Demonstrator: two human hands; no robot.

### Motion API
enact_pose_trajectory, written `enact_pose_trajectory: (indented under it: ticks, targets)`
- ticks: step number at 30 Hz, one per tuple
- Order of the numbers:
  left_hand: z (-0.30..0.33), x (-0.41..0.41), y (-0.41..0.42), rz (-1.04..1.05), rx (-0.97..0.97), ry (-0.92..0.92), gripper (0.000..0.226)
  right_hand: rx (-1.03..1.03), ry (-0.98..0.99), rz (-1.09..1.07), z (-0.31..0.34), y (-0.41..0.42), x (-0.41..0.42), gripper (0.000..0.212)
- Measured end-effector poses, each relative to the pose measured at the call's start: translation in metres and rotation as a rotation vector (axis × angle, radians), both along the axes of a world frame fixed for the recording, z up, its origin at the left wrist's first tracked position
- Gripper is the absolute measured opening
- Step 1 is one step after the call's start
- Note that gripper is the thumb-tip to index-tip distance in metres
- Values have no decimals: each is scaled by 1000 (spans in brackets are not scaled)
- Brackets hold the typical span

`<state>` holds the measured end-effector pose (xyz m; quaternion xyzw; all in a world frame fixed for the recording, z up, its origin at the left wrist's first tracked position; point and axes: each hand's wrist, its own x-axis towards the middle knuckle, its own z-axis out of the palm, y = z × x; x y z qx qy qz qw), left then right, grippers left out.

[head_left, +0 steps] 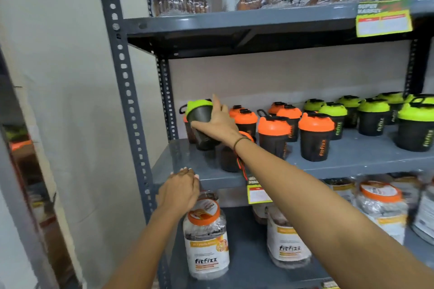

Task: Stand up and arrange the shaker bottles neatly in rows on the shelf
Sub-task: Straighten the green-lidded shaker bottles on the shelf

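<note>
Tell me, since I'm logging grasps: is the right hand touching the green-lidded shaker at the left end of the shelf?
Touching. The head view shows the right hand wrapped against the tilted green-lidded shaker, thumb under its dark body, no gap visible.

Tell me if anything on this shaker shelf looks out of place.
Yes. The right hand holds a tilted green-lidded shaker at the left end, among the orange-lidded shakers; the other green-lidded shakers stand at the right.

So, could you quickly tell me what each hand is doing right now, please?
Left hand: holding nothing, fingers curled over the front edge of the middle shelf.
Right hand: closed around a tilted green-lidded shaker bottle.
</note>
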<state>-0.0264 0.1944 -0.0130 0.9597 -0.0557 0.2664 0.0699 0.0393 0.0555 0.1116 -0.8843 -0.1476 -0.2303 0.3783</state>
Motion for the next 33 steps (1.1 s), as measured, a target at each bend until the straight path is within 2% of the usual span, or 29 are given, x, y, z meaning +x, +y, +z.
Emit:
enact_pose_trajectory:
  ticks: [2,6,11,15,20,24,28,33]
  targets:
    - [5,8,-11,-9,-2,45,35,55,-77,-15,7,-15,-10,116]
    - [14,24,-27,-30,-60,170,35,286,-196,-33,24,-56,-30,110]
    - [22,49,-33,-52,-76,297,32,490,-302,-158,49,-132,-40,112]
    - [27,60,-43,-44,-71,318,32,562,-406,-303,52,-209,-36,106]
    - [29,65,-55,-18,-122,296,32,670,-444,-486,25,-295,-25,102]
    - [27,65,-58,-11,-124,264,31,642,-362,-599,-13,-336,-10,112]
    - [25,66,-59,-11,-145,248,31,551,-252,-670,-53,-354,4,109]
    - [24,65,-60,-7,-149,264,35,472,-230,-702,-80,-355,14,109]
